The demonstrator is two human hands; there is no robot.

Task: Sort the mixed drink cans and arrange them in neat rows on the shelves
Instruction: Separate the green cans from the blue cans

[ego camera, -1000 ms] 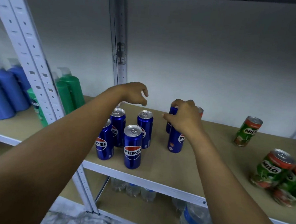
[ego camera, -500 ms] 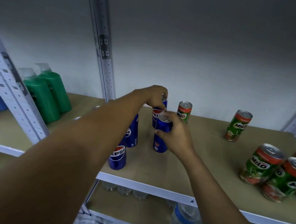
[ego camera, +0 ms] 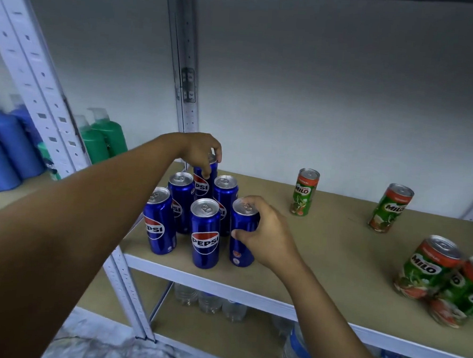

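Six Pepsi cans bunched near shelf edge; left hand, right hand each gripping one.

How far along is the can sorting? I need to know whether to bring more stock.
Done: four Pepsi cans stand grouped at the shelf's left front. In hand: the left hand holds a rear Pepsi can, the right hand a front one. Left: the Milo cans stand scattered, unrowed.

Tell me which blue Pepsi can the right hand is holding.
The front-row can farthest right: the right hand wraps its side, unlike the back can under the left hand.
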